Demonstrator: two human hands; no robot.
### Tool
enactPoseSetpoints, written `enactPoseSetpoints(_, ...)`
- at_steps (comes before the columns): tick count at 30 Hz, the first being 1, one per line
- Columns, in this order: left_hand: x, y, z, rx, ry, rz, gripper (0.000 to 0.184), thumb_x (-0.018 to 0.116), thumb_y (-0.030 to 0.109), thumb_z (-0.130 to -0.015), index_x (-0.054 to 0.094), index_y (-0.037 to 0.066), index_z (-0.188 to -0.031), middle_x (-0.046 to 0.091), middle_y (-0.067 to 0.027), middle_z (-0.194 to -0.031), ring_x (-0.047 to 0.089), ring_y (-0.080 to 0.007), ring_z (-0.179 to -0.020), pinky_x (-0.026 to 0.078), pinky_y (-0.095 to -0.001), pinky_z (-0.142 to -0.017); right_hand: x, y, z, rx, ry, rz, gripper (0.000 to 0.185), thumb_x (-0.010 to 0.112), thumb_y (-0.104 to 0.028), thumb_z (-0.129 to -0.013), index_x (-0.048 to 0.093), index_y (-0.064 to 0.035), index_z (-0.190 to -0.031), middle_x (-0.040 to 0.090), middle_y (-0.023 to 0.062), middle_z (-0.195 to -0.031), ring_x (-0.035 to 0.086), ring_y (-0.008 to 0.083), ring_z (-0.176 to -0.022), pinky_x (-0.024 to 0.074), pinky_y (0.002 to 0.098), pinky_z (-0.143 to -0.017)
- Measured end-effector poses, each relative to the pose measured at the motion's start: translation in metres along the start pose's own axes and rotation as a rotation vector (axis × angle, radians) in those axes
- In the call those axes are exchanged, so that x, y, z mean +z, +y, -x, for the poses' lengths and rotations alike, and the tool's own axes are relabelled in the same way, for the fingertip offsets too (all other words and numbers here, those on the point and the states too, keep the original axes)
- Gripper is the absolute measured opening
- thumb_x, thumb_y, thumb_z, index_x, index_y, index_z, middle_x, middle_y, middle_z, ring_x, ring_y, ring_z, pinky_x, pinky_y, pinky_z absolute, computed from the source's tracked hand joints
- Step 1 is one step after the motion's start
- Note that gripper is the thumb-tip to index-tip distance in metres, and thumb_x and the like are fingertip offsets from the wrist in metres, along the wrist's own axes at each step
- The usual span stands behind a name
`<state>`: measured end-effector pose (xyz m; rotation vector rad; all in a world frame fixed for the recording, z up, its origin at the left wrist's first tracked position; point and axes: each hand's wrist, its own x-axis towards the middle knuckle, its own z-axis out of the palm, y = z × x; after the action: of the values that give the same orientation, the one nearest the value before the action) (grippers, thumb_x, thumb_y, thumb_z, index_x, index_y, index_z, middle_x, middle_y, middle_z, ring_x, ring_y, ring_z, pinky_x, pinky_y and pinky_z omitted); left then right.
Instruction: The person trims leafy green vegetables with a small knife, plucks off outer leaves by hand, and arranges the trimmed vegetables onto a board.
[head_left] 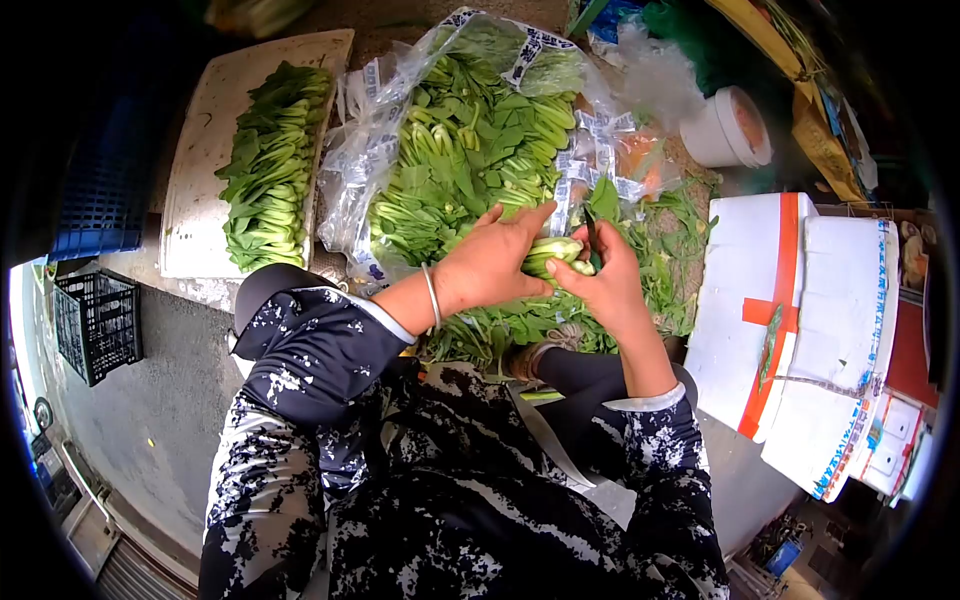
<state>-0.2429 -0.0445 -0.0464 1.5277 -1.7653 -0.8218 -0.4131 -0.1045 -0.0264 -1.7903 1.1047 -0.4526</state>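
Note:
My left hand (pixel 497 255) is closed around a small bunch of bok choy (pixel 546 256), its pale stem ends pointing right. My right hand (pixel 612 280) pinches at those stem ends and grips a small knife (pixel 589 228), of which a thin dark blade shows; its handle is mostly hidden by the fingers. Just beyond both hands lies a heap of bok choy (pixel 480 150) in an open clear plastic bag (pixel 350 205). Loose leaves and trimmings (pixel 665 260) cover the ground below and right of my right hand.
Bok choy (pixel 275 165) lies in a neat row on a white board (pixel 195 200) at left. A black crate (pixel 98 322) stands farther left. White foam boxes (pixel 745 270) with red tape are at right, and a white bucket (pixel 715 135) stands behind them.

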Motion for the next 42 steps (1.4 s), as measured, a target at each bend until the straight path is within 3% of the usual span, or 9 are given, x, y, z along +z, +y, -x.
enactPoseSetpoints(3,-0.005,0.0,-0.004,-0.162,-0.316,0.333,0.059,0.077,0.022,-0.066,0.051,-0.002,-0.113,0.063,-0.0114,-0.092,0.062,-0.023,-0.08,0.048,-0.0328,-0.072,-0.002,-0.018,0.008,0.038,0.043,-0.275,0.037,0.071,-0.024,-0.073,0.053,-0.0003,-0.094,0.052,0.0012,-0.077,0.047,0.0083,-0.066,0.0399,0.0212,-0.062)
enactPoseSetpoints(6,-0.001,-0.004,-0.001,-0.167,-0.091,0.824,0.047,0.073,0.009,-0.072,0.052,0.0,-0.112,0.06,-0.0008,-0.092,0.052,-0.0058,-0.081,0.046,-0.0222,-0.072,-0.014,-0.027,0.006,0.02,0.063,-0.478,0.033,0.06,-0.026,-0.085,0.055,0.001,-0.103,0.052,0.0,-0.078,0.046,0.0065,-0.064,0.0381,0.0185,-0.061)
enactPoseSetpoints(8,-0.005,-0.002,-0.002,-0.184,-0.079,0.881,0.045,0.072,0.006,-0.073,0.052,0.0,-0.112,0.06,-0.0004,-0.095,0.053,-0.006,-0.084,0.046,-0.022,-0.075,-0.017,-0.021,0.006,-0.073,0.044,-0.435,0.037,0.047,-0.029,-0.093,0.055,0.0019,-0.112,0.053,0.0,-0.079,0.046,0.006,-0.064,0.0372,0.0181,-0.06)
enactPoseSetpoints(10,-0.008,0.0,-0.003,-0.195,-0.027,0.962,0.042,0.07,0.002,-0.073,0.052,0.001,-0.111,0.06,-0.0001,-0.098,0.054,-0.0062,-0.086,0.046,-0.0216,-0.077,-0.014,-0.021,0.009,-0.085,0.028,-0.454,0.038,0.048,-0.029,-0.092,0.054,0.0013,-0.114,0.054,-0.0002,-0.078,0.046,0.0059,-0.064,0.038,0.0184,-0.06)
enactPoseSetpoints(21,-0.012,-0.004,-0.014,-0.048,0.082,0.524,0.039,0.072,0.002,-0.071,0.056,0.002,-0.106,0.059,0.0005,-0.094,0.051,-0.0069,-0.085,0.044,-0.022,-0.075,-0.015,-0.02,0.011,-0.069,0.079,-0.284,0.036,0.057,-0.024,-0.088,0.055,-0.0054,-0.118,0.061,0.0004,-0.078,0.052,0.0053,-0.068,0.0432,0.0201,-0.064)
enactPoseSetpoints(22,-0.013,0.001,-0.015,-0.055,0.123,0.557,0.036,0.074,0.001,-0.067,0.06,0.001,-0.099,0.055,-0.0042,-0.089,0.053,-0.0128,-0.082,0.043,-0.0244,-0.075,-0.017,-0.016,0.01,-0.042,0.034,-0.381,0.035,0.056,-0.024,-0.088,0.055,-0.0056,-0.118,0.061,0.0004,-0.079,0.052,0.005,-0.069,0.0431,0.0199,-0.063)
enactPoseSetpoints(27,-0.012,-0.003,-0.017,0.05,0.145,0.496,0.034,0.073,0.0,-0.067,0.061,0.003,-0.098,0.057,-0.0038,-0.088,0.054,-0.0131,-0.081,0.043,-0.0243,-0.075,-0.031,-0.004,0.009,0.223,-0.17,-0.732,0.033,0.055,-0.023,-0.088,0.057,-0.006,-0.116,0.063,0.0012,-0.083,0.052,0.0046,-0.071,0.0425,0.0193,-0.065)
enactPoseSetpoints(30,-0.011,-0.002,-0.019,0.056,0.141,0.445,0.032,0.072,-0.002,-0.067,0.061,0.004,-0.097,0.058,-0.0037,-0.088,0.055,-0.0138,-0.081,0.043,-0.0249,-0.074,-0.028,-0.006,0.009,-0.02,0.141,-0.306,0.036,0.057,-0.025,-0.088,0.055,-0.009,-0.12,0.064,0.0011,-0.09,0.051,0.0047,-0.073,0.0421,0.0192,-0.068)
enactPoseSetpoints(42,-0.003,0.004,-0.02,0.102,0.204,0.23,0.036,0.063,-0.009,-0.063,0.063,0.007,-0.095,0.055,-0.0062,-0.078,0.056,-0.0194,-0.072,0.044,-0.0263,-0.065,-0.015,-0.017,0.016,-0.037,-0.084,-0.406,0.042,0.058,-0.026,-0.086,0.05,-0.0078,-0.124,0.061,0.0,-0.083,0.046,0.0027,-0.07,0.0403,0.0185,-0.065)
